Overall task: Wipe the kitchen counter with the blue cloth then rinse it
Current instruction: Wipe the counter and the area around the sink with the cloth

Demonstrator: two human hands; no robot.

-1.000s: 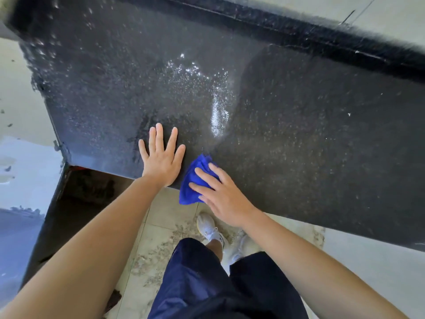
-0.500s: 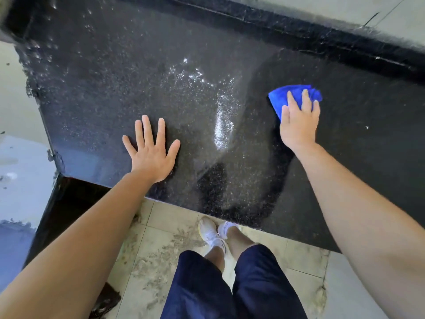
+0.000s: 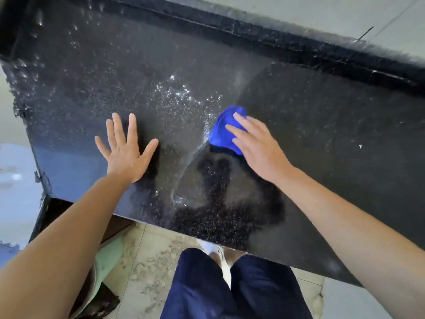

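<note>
One blue cloth, two grips, one black speckled tabletop. Right grip: arm reaching forward, fingers straight and slightly spread, pressing flat on cloth, not curled round it. Cloth bunched on tabletop under right grip's fingertips, showing ahead and left of them. Left grip: palm down on tabletop, fingers splayed, holding nothing, well left of cloth. Water droplets scattered ahead-left of cloth.

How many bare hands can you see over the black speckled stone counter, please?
2. The left hand lies flat, fingers spread, on the black counter near its front edge; the right hand presses the crumpled blue cloth mid-counter.
</note>
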